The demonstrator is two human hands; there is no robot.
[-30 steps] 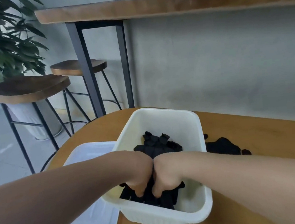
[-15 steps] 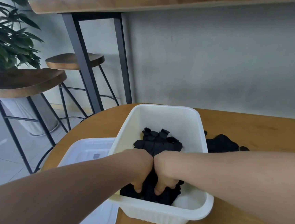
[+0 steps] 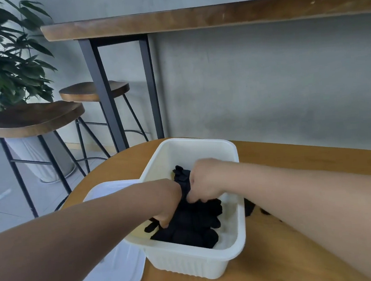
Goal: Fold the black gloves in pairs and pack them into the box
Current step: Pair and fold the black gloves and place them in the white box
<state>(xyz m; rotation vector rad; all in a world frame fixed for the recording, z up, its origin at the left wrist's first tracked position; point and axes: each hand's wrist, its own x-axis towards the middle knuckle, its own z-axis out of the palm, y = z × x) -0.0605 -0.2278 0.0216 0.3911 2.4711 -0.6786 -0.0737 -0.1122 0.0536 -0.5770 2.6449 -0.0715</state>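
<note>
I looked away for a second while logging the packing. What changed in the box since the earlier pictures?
The right hand has moved from beside the left hand toward the box's far end, its curled fingers on the upper glove. The left hand still presses the black gloves down at the near end. The white box, its lid and the gloves left on the table stayed put.

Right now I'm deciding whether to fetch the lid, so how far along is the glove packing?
Done: a heap of black gloves already lies in the white box. In hand: both the left hand and right hand are down in it, gripping gloves. Left: some black fabric shows on the table behind the box, and the lid lies beside it.
</note>
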